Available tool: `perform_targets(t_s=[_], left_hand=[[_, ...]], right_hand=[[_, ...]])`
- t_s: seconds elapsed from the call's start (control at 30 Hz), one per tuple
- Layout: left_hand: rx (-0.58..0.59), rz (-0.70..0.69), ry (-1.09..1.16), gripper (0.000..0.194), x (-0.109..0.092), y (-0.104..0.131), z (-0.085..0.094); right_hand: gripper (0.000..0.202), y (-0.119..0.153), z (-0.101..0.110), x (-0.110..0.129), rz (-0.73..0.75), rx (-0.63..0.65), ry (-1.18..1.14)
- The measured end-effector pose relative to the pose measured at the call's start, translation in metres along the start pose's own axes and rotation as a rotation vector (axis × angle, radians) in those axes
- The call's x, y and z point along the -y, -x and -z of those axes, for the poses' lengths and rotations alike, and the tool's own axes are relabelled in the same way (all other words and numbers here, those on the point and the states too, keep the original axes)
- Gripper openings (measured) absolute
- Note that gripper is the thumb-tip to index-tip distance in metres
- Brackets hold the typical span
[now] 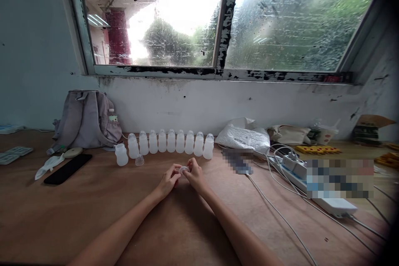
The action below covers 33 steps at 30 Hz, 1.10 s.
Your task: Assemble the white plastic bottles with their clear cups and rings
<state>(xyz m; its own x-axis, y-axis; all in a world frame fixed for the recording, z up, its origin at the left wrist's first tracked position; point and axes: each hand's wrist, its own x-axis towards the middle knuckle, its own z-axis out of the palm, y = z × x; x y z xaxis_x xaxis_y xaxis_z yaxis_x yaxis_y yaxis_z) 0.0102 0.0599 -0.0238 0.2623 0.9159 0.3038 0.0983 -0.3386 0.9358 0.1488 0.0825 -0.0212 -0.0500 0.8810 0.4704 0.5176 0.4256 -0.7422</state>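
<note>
My left hand [169, 179] and my right hand [193, 173] meet over the wooden table, both closed on one small, round, whitish ring [183, 170]. A bit of something red shows under the left fingers. Behind them stands a row of several frosted white bottles [171, 141] with clear domed caps. At the row's left end, one bottle [121, 155] has no cap and sits slightly forward. Beside it a clear domed cap [139, 160] rests on the table.
A grey backpack [84, 120], black phone [68, 169] and white cloth [50, 166] lie left. To the right are a silvery package [243, 136], a white power strip [335, 205] with cables, and yellow parts [318, 150]. The wall [174, 95] stands behind.
</note>
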Motion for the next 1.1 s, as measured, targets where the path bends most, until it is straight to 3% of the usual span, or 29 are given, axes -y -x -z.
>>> perform_targets(t_s=[0.33,0.53,0.63,0.73,0.83,0.9,1.0,1.1], left_hand=[[0.02,-0.04,-0.175,0.026,-0.008,0.006,-0.004],[-0.034,-0.185,-0.376,0.024,-0.005,-0.002,0.012],[-0.263,-0.218,-0.514,0.023,0.004,-0.012,0.034],[-0.66,-0.323,-0.684,0.022,0.008,-0.019,0.068],[-1.116,-0.368,-0.736,0.036,0.007,-0.019,0.109],[-1.299,-0.322,-0.747,0.048,0.01,-0.015,0.134],[-1.378,-0.125,-0.765,0.065,0.024,-0.01,0.163],[-1.251,0.076,-0.691,0.066,0.042,-0.01,0.178]], right_hand=[[0.017,-0.001,-0.001,-0.014,-0.023,0.031,0.076],[0.031,0.006,-0.002,-0.007,0.095,0.066,0.161],[0.037,0.008,-0.001,-0.003,0.161,0.068,0.168],[0.035,0.008,0.001,-0.002,0.183,0.052,0.184],[0.032,0.006,0.001,-0.003,0.158,0.006,0.18],[0.031,0.005,-0.001,-0.004,0.147,-0.011,0.16],[0.031,0.006,-0.003,-0.004,0.142,-0.004,0.124],[0.036,0.007,-0.004,-0.001,0.138,0.019,0.05]])
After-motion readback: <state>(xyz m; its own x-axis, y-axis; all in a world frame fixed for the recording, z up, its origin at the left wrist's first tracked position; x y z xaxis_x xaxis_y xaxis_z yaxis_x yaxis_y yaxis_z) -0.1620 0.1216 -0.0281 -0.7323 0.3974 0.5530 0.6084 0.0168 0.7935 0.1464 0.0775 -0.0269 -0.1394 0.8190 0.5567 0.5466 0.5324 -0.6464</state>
